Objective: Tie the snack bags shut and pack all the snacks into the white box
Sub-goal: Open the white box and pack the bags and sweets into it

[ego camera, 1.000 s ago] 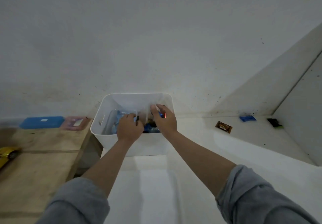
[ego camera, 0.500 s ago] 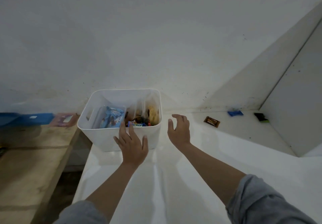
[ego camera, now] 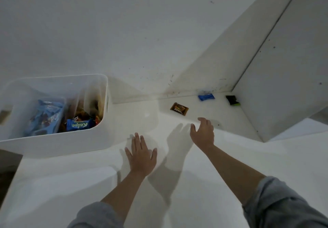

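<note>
head view. the white box (ego camera: 53,144) stands at the left of the white surface (ego camera: 177,201), holding a light blue snack bag (ego camera: 44,117), a blue wrapped snack (ego camera: 79,124) and other snacks too blurred to name; whether any bag is tied cannot be told. three snacks lie apart near the back corner: a brown packet (ego camera: 179,109), a blue packet (ego camera: 206,97) and a dark packet with a green edge (ego camera: 232,100). the left hand (ego camera: 141,156) is spread flat and empty. the right hand (ego camera: 203,133), empty with fingers loosely spread, is just short of the brown packet, probably reaching for it.
</note>
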`<state>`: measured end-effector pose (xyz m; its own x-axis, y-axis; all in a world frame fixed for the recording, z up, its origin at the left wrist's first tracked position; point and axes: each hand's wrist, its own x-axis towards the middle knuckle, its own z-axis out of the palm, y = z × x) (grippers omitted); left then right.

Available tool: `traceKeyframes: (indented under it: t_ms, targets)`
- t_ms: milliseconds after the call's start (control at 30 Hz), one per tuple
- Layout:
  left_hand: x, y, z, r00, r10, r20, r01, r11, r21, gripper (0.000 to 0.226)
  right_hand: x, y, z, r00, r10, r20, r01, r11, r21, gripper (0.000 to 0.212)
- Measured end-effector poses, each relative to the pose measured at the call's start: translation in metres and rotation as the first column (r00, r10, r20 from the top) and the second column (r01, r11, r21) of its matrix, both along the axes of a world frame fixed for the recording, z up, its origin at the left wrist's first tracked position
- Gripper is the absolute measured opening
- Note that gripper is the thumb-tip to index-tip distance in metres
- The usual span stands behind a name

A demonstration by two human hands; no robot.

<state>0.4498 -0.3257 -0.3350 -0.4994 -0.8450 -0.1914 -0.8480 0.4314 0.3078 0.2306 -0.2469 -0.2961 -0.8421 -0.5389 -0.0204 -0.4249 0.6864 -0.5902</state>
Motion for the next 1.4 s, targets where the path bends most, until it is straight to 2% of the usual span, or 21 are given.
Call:
traceKeyframes:
  t_ms: [67, 200, 300, 400, 500, 600, 800, 967, 1033, 1100, 1200, 1300, 1400]
  targets:
    - [-0.013, -0.003, -0.011, 0.999, 0.035, 0.016, -0.035, 0.999, -0.013, 0.089, -0.039, 0.001, -0.010, 0.999, -0.031, -0.029, 0.032, 0.998, 0.055, 0.048]
    - [-0.030, -0.014, -0.023, 0.992, 0.096, 0.078, -0.092, 0.994, -0.057, 0.091, -0.119, -0.020, -0.020, 0.984, -0.178, -0.003, 0.177, 0.974, 0.139, 0.052]
    - [-0.035, -0.017, -0.031, 0.990, 0.117, 0.076, -0.111, 0.991, -0.075, 0.089, -0.173, -0.041, -0.030, 0.964, -0.251, -0.084, 0.263, 0.946, 0.188, 0.057]
    - [-0.036, -0.017, -0.035, 0.988, 0.129, 0.084, -0.122, 0.989, -0.081, 0.090, -0.210, -0.052, -0.043, 0.957, -0.270, -0.101, 0.289, 0.899, 0.329, 0.075]
    - [-0.037, -0.018, -0.036, 0.986, 0.141, 0.088, -0.134, 0.988, -0.081, 0.090, -0.223, -0.064, -0.050, 0.952, -0.306, -0.023, 0.292, 0.880, 0.375, 0.090]
    - [-0.036, -0.017, -0.037, 0.986, 0.146, 0.080, -0.139, 0.987, -0.081, 0.089, -0.210, -0.079, -0.056, 0.967, -0.255, -0.011, 0.242, 0.902, 0.357, 0.095]
    - [-0.037, -0.017, -0.037, 0.986, 0.153, 0.068, -0.148, 0.986, -0.079, 0.090, -0.161, -0.111, -0.064, 0.997, -0.037, -0.063, 0.055, 0.950, 0.308, 0.101]
    - [-0.037, -0.016, -0.035, 0.986, 0.148, 0.082, -0.141, 0.987, -0.080, 0.089, -0.102, -0.126, -0.066, 0.989, 0.144, 0.028, -0.146, 0.971, 0.191, 0.095]
    - [-0.037, -0.016, -0.035, 0.986, 0.141, 0.090, -0.134, 0.988, -0.080, 0.090, -0.072, -0.130, -0.069, 0.971, 0.236, 0.027, -0.236, 0.952, 0.196, 0.090]
    - [-0.037, -0.016, -0.035, 0.986, 0.139, 0.090, -0.132, 0.989, -0.072, 0.090, -0.042, -0.126, -0.075, 0.941, 0.329, -0.077, -0.310, 0.931, 0.191, 0.081]
    - [-0.037, -0.016, -0.035, 0.986, 0.140, 0.089, -0.134, 0.988, -0.070, 0.090, -0.015, -0.119, -0.078, 0.901, 0.330, -0.281, -0.310, 0.944, 0.114, 0.059]
    - [-0.037, -0.017, -0.035, 0.985, 0.142, 0.094, -0.137, 0.989, -0.061, 0.091, -0.010, -0.111, -0.073, 0.846, 0.368, -0.386, -0.350, 0.929, 0.119, 0.037]
    - [-0.036, -0.017, -0.035, 0.985, 0.135, 0.104, -0.131, 0.991, -0.039, 0.091, -0.003, -0.090, -0.075, 0.762, 0.489, -0.424, -0.473, 0.868, 0.151, 0.033]
